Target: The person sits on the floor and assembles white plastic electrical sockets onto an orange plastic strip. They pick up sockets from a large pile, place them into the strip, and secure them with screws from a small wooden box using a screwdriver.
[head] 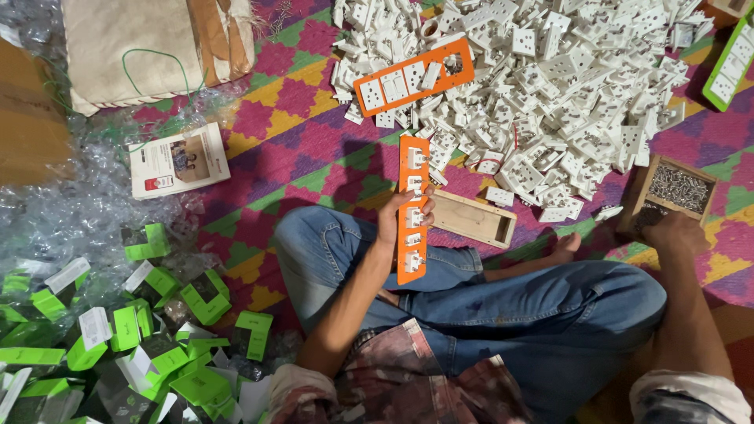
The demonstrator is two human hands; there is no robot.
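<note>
I sit cross-legged in blue jeans on a patterned mat. My left hand (399,213) grips a long orange panel (412,206) upright over my knee; several white socket modules are fitted in its openings. My right hand (672,232) reaches into the near end of a small wooden box of metal screws (677,188) at the right, fingers bent down among them; whether it holds any screws cannot be seen. A second orange panel (414,75) with white modules lies on the big heap of white socket parts (565,86) beyond.
An open, shallow wooden tray (473,217) rests beside my knee. Green and white cardboard packages (141,330) and clear plastic wrap litter the left. A printed leaflet (178,159), a beige sack (149,47) and a green panel (732,63) lie further out.
</note>
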